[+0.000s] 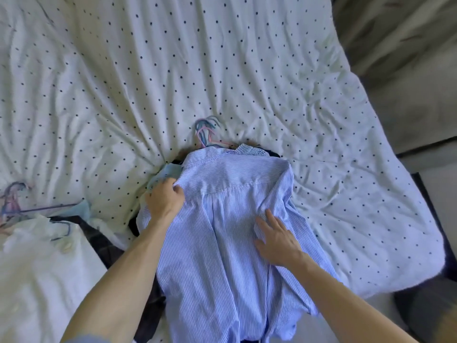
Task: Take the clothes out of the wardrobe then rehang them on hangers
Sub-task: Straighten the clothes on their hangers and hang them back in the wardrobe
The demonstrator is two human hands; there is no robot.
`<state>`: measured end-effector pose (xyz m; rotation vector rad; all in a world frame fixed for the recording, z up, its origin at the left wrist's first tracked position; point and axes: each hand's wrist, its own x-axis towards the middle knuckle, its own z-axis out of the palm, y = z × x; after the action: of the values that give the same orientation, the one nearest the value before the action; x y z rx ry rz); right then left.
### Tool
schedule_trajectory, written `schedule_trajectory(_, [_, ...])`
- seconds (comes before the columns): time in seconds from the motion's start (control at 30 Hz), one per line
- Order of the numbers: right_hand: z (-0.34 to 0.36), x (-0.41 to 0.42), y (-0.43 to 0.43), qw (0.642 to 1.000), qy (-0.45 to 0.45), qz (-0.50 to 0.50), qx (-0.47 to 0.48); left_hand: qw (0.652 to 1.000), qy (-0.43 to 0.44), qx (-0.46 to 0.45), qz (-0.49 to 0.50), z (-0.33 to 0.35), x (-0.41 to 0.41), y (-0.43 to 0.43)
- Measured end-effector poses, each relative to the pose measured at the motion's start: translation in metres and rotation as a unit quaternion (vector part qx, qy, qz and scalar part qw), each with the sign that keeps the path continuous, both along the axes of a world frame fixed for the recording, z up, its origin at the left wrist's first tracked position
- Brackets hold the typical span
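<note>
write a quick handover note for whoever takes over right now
Left hand: grip on the shirt at its shoulder.
Right hand: rests flat on the shirt's back.
Shirt tops a pile on the bed; hangers poke out above its collar. A second pile lies at left.
Done: clothes are out, on the bed.
To do: rehanging; whether this shirt sits on a hanger is hidden.

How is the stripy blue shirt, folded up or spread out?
Spread out. The striped shirt lies back up on the dotted bedcover; the left hand grips its shoulder, the right hand rests flat on it.
</note>
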<state>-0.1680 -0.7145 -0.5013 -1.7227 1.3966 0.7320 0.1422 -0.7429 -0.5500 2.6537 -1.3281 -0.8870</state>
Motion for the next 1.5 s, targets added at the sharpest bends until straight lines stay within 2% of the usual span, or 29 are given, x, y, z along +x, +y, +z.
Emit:
schedule_trajectory(0.1, [0.023, 0.005, -0.002, 0.998, -0.015, -0.060, 0.007, 0.985, 0.135, -0.031, 0.103, 0.023, -0.005, 0.016])
schedule_trajectory(0.23, [0.061, 0.021, 0.005, 0.985, -0.060, -0.161, -0.015, 0.970, 0.206, -0.063, 0.116, 0.066, -0.026, 0.050])
schedule_trajectory(0.3, [0.082, 0.028, 0.015, 0.963, -0.115, -0.240, -0.027, 0.961, 0.236, -0.075, 0.121, 0.088, -0.044, 0.074])
schedule_trajectory(0.4, [0.115, 0.035, 0.036, 0.906, -0.205, -0.364, -0.066, 0.954, 0.275, -0.086, 0.083, 0.124, -0.085, 0.112])
schedule_trajectory(0.57, [0.161, 0.008, 0.076, 0.759, -0.299, -0.564, -0.129, 0.949, 0.297, -0.105, 0.026, 0.183, -0.148, 0.159])
schedule_trajectory(0.63, [0.174, -0.020, 0.093, 0.716, -0.335, -0.599, -0.131, 0.953, 0.278, -0.118, -0.023, 0.204, -0.169, 0.170])
schedule_trajectory(0.7, [0.188, -0.050, 0.107, 0.695, -0.368, -0.603, -0.132, 0.949, 0.276, -0.125, -0.089, 0.222, -0.190, 0.176])
schedule_trajectory(0.77, [0.208, -0.090, 0.131, 0.678, -0.390, -0.604, -0.153, 0.936, 0.283, -0.092, -0.191, 0.243, -0.217, 0.182])
schedule_trajectory(0.9, [0.252, -0.186, 0.201, 0.664, -0.388, -0.595, -0.232, 0.862, 0.330, 0.024, -0.384, 0.298, -0.285, 0.190])
schedule_trajectory(1.0, [0.286, -0.261, 0.273, 0.665, -0.351, -0.585, -0.303, 0.832, 0.320, -0.011, -0.453, 0.343, -0.350, 0.200])
schedule_trajectory(1.07, [0.309, -0.306, 0.329, 0.672, -0.320, -0.570, -0.348, 0.821, 0.288, -0.094, -0.483, 0.373, -0.398, 0.209])
schedule_trajectory(1.13, [0.333, -0.340, 0.384, 0.682, -0.295, -0.553, -0.377, 0.776, 0.254, -0.211, -0.537, 0.407, -0.446, 0.223])
schedule_trajectory(1.23, [0.369, -0.375, 0.463, 0.677, -0.281, -0.545, -0.407, 0.651, 0.208, -0.311, -0.660, 0.451, -0.518, 0.259])
schedule_trajectory(1.37, [0.409, -0.400, 0.548, 0.657, -0.194, -0.556, -0.472, 0.440, 0.153, -0.358, -0.809, 0.485, -0.606, 0.329])
schedule_trajectory(1.5, [0.427, -0.412, 0.617, 0.605, -0.128, -0.613, -0.491, 0.301, 0.206, -0.344, -0.865, 0.497, -0.677, 0.407])
